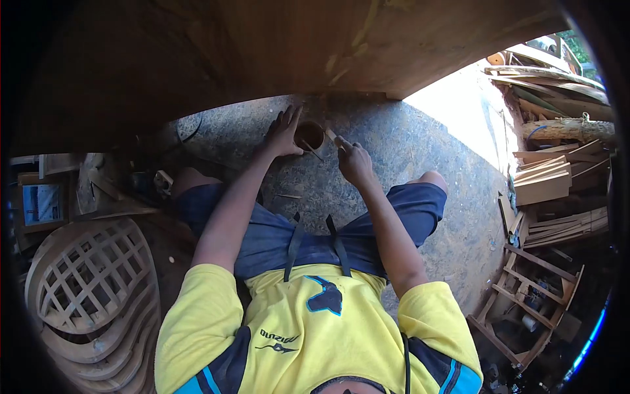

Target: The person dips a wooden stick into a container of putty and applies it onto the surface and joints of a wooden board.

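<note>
A round brown container [309, 135] sits on the dark, scuffed floor before me, a thin stick [312, 151] leaning out over its near rim. My left hand [284, 135] is against the container's left side, fingers stretched and spread, thumb by the near rim. To the container's right, my right hand [355, 161] is closed around a pale, flat, stick-like piece [332, 136] whose far end points toward the container. Whether that piece has bristles is too small to tell.
A large brown wooden panel [302, 49] overhangs the hands. Stacked boards [543, 180] and a wooden frame [535, 295] lie on the right. On the left rests a lattice-backed wooden piece [92, 276] over several curved parts. My knees flank the floor area [459, 197].
</note>
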Demonstrator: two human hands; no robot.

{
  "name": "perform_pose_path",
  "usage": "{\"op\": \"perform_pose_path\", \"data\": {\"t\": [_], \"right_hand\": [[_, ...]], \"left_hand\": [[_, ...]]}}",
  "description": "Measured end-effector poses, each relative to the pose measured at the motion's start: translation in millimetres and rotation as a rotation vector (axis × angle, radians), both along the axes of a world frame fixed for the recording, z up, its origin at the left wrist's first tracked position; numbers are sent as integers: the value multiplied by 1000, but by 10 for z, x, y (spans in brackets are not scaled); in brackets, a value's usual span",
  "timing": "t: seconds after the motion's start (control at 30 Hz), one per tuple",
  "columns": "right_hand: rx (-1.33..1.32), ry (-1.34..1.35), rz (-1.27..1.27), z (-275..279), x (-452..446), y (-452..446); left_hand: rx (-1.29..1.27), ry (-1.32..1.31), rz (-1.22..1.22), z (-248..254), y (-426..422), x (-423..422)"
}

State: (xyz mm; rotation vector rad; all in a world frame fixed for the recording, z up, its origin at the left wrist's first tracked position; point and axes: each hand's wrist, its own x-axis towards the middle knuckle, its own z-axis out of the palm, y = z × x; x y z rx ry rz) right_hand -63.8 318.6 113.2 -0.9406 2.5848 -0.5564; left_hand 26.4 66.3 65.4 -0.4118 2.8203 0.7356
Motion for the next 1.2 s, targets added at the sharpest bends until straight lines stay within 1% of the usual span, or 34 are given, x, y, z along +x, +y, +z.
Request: {"op": "perform_pose_path", "data": {"t": [0.07, 0.1, 0.13, 0.2, 0.23, 0.3, 0.4, 0.47, 0.53, 0.57, 0.6, 0.67, 0.7, 0.73, 0.8, 0.83, 0.87, 0.93, 1.0, 1.03, 1.07, 1.13, 1.17, 1.2], "right_hand": [[134, 3, 55, -53, -47, -249], [205, -5, 140, -47, -77, -362], [224, -13, 157, -214, -131, -397], [371, -9, 313, -525, -177, -441], [389, -16, 329, -484, -149, -473], [456, 10, 364, -351, -116, -545], [565, -56, 434, -37, -154, -637], [602, -42, 450, 71, -237, -579], [636, 45, 575, 124, -386, -428], [570, 89, 604, 160, -449, -329], [588, 88, 609, 160, -524, -241], [400, -290, 322, 97, -675, -190], [294, -554, 7, 208, -604, -295], [298, -554, 11, 181, -529, -374], [163, -690, -87, 89, -422, -515], [166, -693, -87, -117, -465, -489], [209, -684, -85, -462, -541, -404], [265, -679, -86, -448, -534, -381], [398, -738, -100, -215, -618, -321], [438, -689, -42, -151, -693, -290], [437, -683, -39, -109, -744, -307], [590, -355, 171, -28, -768, -354], [477, -225, 228, 2, -721, -325], [479, -222, 232, 117, -657, -442]], "left_hand": [[-9, -11, 7, -209, 185, 4], [-30, -30, -5, -331, 272, 12], [-10, -38, 10, -566, 337, 5], [102, 259, 136, -985, 390, -73], [118, 251, 153, -1069, 384, -98], [55, 289, 166, -1241, 395, -124], [54, 280, 168, -1004, 387, -72], [43, 287, 177, -976, 401, -46], [29, 305, 191, -942, 393, -74], [74, 301, 206, -933, 379, -78], [126, 295, 216, -945, 424, -68], [147, 335, 232, -1004, 441, -80], [156, 367, 233, -1035, 440, -62], [158, 365, 239, -1032, 436, -57], [162, 336, 234, -1025, 433, -60], [165, 333, 236, -1001, 422, -55], [153, 344, 233, -968, 404, -48], [154, 350, 233, -1009, 412, -37], [155, 365, 237, -1047, 424, -42], [162, 365, 236, -1011, 443, -27], [173, 344, 228, -964, 408, -32], [186, 324, 227, -967, 386, -26], [184, 344, 226, -973, 405, -18], [178, 365, 228, -994, 402, -25]]}}
